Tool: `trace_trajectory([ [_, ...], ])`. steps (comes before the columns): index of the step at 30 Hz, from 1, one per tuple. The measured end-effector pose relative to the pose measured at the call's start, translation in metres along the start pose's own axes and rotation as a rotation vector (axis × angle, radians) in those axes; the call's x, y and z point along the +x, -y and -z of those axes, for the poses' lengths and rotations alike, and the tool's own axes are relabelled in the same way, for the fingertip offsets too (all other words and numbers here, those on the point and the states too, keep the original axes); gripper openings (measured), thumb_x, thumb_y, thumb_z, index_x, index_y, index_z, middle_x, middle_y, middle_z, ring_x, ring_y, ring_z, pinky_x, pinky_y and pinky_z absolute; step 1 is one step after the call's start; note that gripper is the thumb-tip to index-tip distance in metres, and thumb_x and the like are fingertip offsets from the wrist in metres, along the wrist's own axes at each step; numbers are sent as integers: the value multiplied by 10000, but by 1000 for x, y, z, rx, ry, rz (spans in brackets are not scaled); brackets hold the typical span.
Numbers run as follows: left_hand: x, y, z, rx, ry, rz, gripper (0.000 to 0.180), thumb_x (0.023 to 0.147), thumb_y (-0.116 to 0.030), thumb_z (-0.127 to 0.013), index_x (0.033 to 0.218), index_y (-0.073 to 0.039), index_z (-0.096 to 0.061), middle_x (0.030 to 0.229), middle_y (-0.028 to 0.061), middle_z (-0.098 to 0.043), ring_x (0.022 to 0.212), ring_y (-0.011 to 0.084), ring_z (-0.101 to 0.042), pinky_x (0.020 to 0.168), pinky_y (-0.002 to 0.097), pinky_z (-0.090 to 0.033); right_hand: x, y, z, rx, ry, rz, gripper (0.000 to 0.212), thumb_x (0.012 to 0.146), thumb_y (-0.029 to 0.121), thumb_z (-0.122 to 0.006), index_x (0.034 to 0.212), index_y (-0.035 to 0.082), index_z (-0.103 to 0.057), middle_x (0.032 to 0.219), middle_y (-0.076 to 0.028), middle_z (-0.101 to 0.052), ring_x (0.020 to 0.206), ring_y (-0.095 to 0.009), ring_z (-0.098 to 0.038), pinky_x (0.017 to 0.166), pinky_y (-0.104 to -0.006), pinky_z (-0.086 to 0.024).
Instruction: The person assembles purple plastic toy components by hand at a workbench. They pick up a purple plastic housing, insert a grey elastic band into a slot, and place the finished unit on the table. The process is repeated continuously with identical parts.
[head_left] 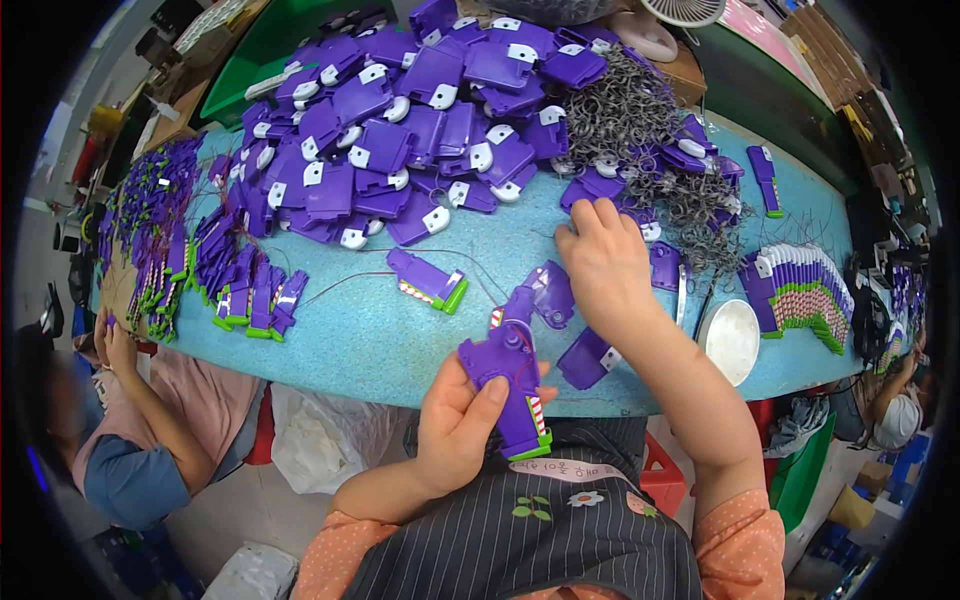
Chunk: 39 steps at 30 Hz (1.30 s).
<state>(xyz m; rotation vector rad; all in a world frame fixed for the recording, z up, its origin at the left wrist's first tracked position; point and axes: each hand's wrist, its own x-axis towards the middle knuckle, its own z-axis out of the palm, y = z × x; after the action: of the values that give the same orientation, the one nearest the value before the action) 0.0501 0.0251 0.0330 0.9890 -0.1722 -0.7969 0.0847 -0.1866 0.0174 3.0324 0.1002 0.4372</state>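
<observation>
Left hand (458, 422), palm up, grips a purple casing (497, 358). Right hand (606, 262) arches palm-down beyond that casing; its grip I can't tell.

Left hand (455, 425) grips a purple piece (518, 402) with a green end and red-white stripes, over the tabletop's (350, 350) near edge; right hand (605, 255) is out by the grey ring heap (625, 110), fingers curled, contents unclear; purple shell pile (385, 145) with white corners at back; white dish (729, 343) near a fanned row (795, 295) of similar parts; co-worker (165, 430) at left.
</observation>
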Motion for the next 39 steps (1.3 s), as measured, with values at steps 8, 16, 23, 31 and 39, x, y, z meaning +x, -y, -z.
trace_trajectory([
  [8,-3,5,-7,-52,62,123,316,956,-76,-397,1254,14,-341,1181,193,-532,1058,263,-575,907,381,-468,-36,-20,59,660,-223,-269,58,743,0,-564,789,-17,-533,801,-153,-587,738,-286,-582,644,-347,-461],
  [16,-13,19,-33,-94,314,299,342,950,-56,-399,1280,1,-331,1217,174,-511,1087,261,-559,918,360,-460,-164,-83,106,512,-195,-655,99,802,16,-592,753,-1,-508,782,-93,-548,694,-167,-509,581,-271,-392],
  [23,-6,26,-43,-11,330,407,365,944,-56,-406,1293,7,-321,1204,247,-518,1064,310,-577,897,395,-486,-175,-78,75,456,-198,-595,122,721,61,-699,719,7,-589,895,-132,-570,883,-292,-522,780,-371,-406],
  [31,2,24,-46,-20,321,370,372,943,-43,-396,1304,2,-315,1193,212,-529,1071,286,-572,904,377,-477,-166,-42,120,998,-369,-780,67,787,42,-615,769,-6,-572,951,-132,-578,832,-174,-517,766,-280,-390],
  [39,5,6,-64,36,331,227,371,945,-36,-384,1306,10,-318,1218,166,-513,1063,236,-571,895,337,-478,-142,10,89,1632,-238,-518,67,874,42,-550,913,-3,-521,1113,-169,-537,963,-180,-527,847,-310,-426],
])
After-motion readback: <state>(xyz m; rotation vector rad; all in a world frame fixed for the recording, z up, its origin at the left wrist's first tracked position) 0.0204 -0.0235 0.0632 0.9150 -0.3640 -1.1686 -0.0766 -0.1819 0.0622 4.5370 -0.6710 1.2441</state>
